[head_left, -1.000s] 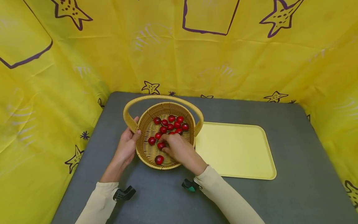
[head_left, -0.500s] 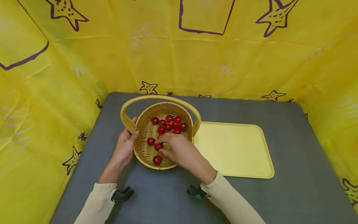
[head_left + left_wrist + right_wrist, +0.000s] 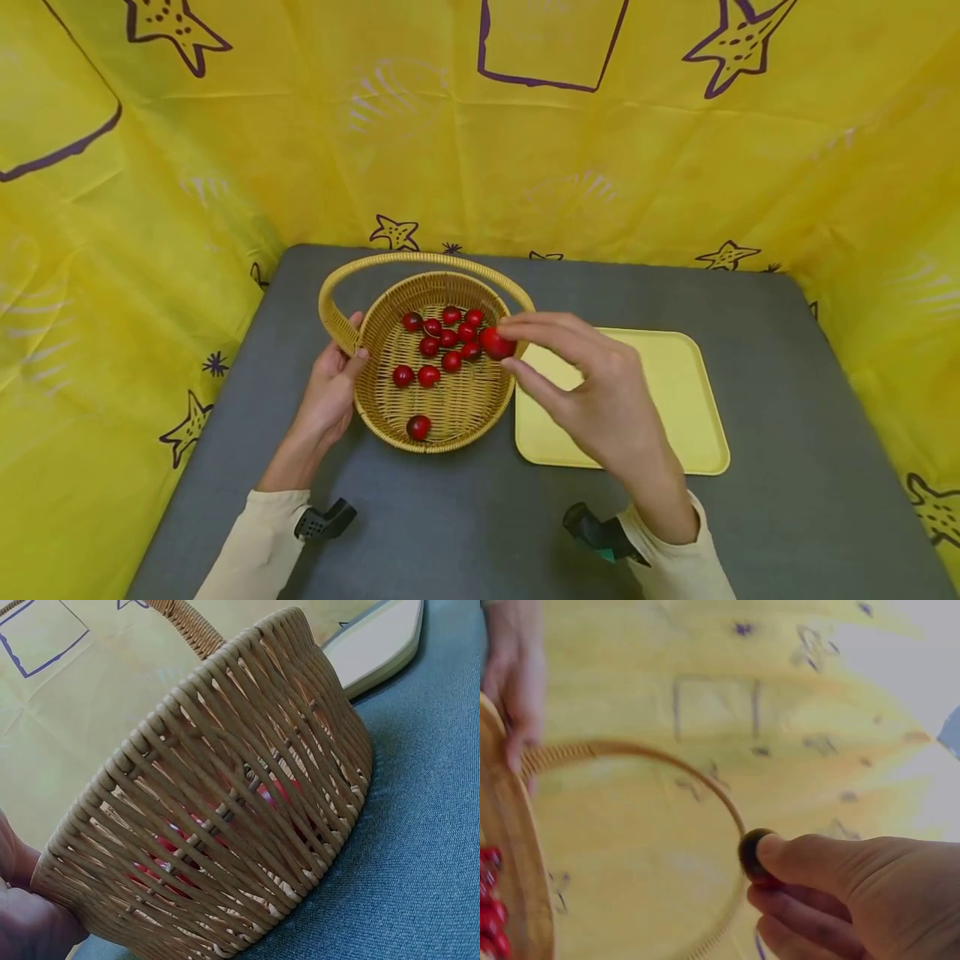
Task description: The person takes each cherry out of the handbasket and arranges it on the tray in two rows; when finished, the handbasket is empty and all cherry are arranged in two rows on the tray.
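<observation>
A round wicker basket (image 3: 382, 404) with an arched handle (image 3: 420, 260) stands on the grey table and holds several red cherries (image 3: 429, 375). My left hand (image 3: 330, 392) grips its left rim, thumb on the edge; the left wrist view shows the basket wall (image 3: 225, 817) close up. My right hand (image 3: 592, 396) is lifted over the basket's right rim and pinches one red cherry (image 3: 497, 343) between thumb and fingers. The right wrist view shows that cherry (image 3: 756, 855) at the fingertips (image 3: 795, 859), blurred.
A pale yellow tray (image 3: 675, 392) lies flat just right of the basket, partly under my right hand. Yellow cloth with purple stars (image 3: 397, 233) walls the table on the back and both sides. Grey table surface (image 3: 787, 500) spreads in front and to the right.
My right hand has come up out of the basket with one cherry and moved right, over the basket's right rim. The left hand has kept its hold on the rim.
</observation>
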`<state>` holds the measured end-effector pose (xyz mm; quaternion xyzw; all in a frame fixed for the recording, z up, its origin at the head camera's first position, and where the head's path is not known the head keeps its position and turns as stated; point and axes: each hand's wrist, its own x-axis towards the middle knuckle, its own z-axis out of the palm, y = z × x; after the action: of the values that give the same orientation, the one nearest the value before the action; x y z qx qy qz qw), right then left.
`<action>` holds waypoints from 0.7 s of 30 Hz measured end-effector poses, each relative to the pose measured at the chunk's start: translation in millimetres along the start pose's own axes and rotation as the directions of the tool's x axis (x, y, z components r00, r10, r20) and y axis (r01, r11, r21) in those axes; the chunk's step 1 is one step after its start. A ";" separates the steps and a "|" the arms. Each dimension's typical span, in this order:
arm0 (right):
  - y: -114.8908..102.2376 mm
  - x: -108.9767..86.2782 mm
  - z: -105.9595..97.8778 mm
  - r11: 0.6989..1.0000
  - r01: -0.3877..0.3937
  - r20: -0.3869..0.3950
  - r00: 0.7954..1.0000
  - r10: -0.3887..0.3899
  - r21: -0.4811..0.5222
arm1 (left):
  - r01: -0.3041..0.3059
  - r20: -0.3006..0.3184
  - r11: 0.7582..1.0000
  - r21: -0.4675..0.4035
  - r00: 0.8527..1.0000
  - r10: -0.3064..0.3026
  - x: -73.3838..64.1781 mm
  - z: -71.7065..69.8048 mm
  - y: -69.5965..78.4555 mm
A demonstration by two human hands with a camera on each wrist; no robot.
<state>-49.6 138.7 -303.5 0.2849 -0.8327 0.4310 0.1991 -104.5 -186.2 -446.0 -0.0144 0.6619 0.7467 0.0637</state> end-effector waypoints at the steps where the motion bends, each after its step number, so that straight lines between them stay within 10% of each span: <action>1: 2.5 -0.7 -6.4 1.000 -0.013 -0.047 0.999 0.013 0.006 | 0.000 -0.002 1.000 -0.003 1.000 0.000 0.1 0.2 0.0; 9: 48.6 -12.4 -22.6 0.980 -0.184 -0.223 0.955 0.195 0.073 | -0.011 0.005 1.000 -0.008 1.000 0.011 0.4 -1.6 -1.4; 21: 132.0 -42.1 27.0 0.895 -0.446 -0.069 0.892 0.446 0.020 | -0.017 0.010 1.000 -0.017 1.000 0.017 -0.4 -1.5 -1.4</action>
<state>-105.3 190.6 -422.5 0.0711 -0.8674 0.4765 0.1245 -104.0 -187.5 -447.5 -0.0053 0.6553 0.7529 0.0605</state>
